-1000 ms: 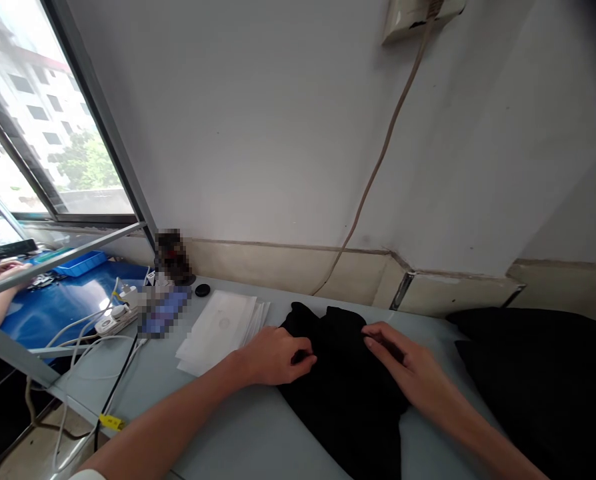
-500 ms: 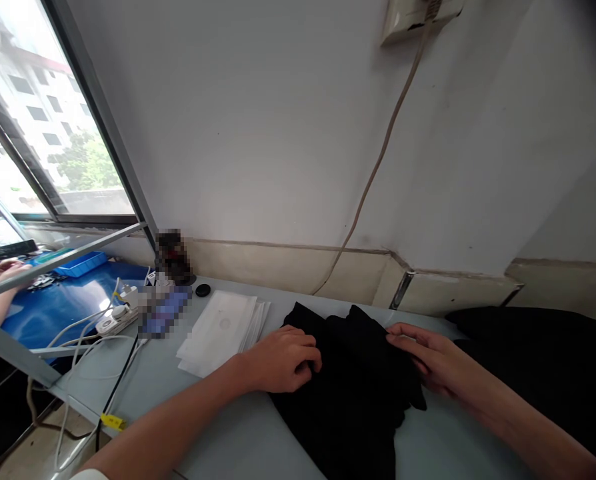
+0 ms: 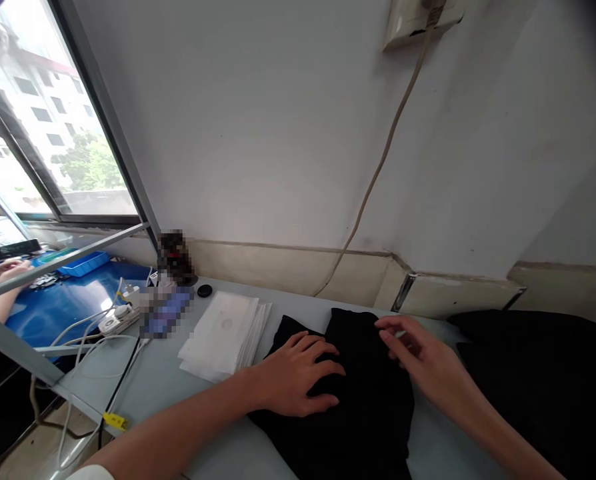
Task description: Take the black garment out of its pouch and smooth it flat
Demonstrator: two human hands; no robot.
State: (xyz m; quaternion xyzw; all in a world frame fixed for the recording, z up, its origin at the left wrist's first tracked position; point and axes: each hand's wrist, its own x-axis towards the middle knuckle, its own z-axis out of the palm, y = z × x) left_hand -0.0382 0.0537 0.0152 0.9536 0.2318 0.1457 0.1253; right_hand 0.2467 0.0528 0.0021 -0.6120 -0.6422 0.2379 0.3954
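Left hand (image 3: 301,373) lies flat, fingers spread, on the black garment (image 3: 363,400); right hand (image 3: 423,360) hovers open at its right edge. Folding seems partly done, perhaps.

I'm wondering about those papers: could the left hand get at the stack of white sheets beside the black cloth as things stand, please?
Probably yes. The left hand lies flat on the black cloth, and the stack of white sheets sits just to its left on the table with nothing between them.
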